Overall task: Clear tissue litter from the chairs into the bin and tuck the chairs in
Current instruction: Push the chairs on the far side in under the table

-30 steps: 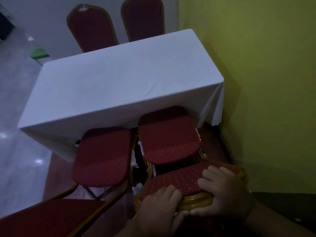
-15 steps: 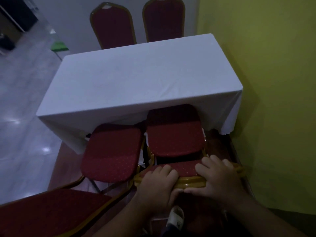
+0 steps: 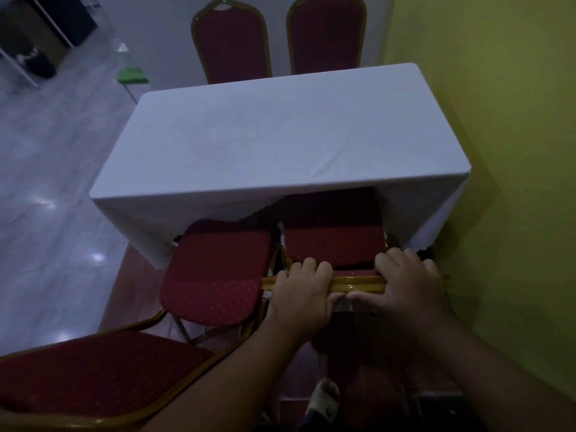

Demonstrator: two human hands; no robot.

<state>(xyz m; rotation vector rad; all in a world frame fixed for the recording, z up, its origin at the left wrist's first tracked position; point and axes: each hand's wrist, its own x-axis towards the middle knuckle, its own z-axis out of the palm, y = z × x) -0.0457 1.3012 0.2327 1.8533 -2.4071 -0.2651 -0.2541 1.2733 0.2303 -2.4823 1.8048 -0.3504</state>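
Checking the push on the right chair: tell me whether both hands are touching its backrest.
Touching. The head view shows the left hand and right hand wrapped over the gold backrest.

Single head cam, wide-angle, looks steeply fwd/down over table, close above hands.

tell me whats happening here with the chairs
A person has both hands on the gold top rail of a red chair by the yellow wall: left hand and right hand each in a closed grip on its backrest. The seat sits partly under the white-clothed table. The neighbouring red chair to the left sticks out further. No tissue litter or bin is clearly visible.
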